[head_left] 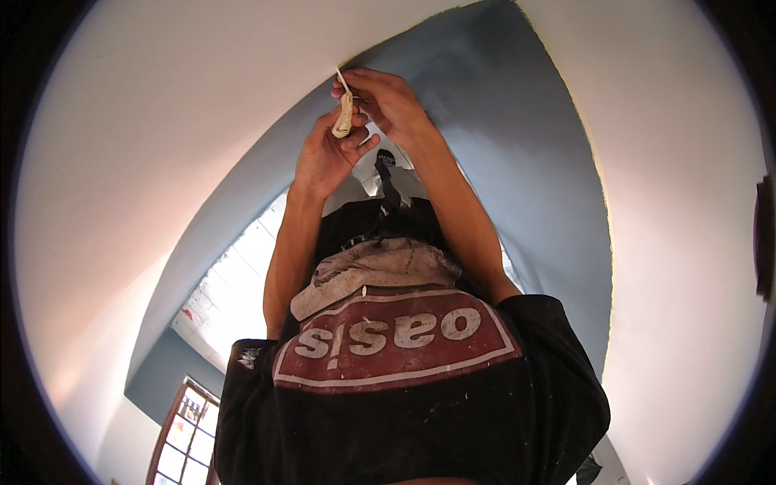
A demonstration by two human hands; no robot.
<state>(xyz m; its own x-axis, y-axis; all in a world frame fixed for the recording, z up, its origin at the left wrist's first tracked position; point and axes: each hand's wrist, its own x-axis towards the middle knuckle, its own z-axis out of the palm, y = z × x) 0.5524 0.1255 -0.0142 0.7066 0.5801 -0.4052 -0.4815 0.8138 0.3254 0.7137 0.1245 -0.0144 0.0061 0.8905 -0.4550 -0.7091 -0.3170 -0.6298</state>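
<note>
A crumpled cream-coloured bundle [343, 117], possibly folded tape, with a thin pale strip rising from it is held up near the top of the view. My left hand [323, 153] has its fingers curled round the bundle's lower part, palm upward. Just to the right and higher, my right hand [392, 105] is closed at the upper end, its fingertips on the pale strip. Both hands are close together in front of a grey-blue painted surface [501, 129].
White surfaces [121, 137] flank the grey-blue band, with a thin yellowish edge along its right border. My dark printed T-shirt [485, 404] fills the lower middle. A wood-framed window [182, 440] is at lower left, and a dark object [760, 234] sits at the right rim.
</note>
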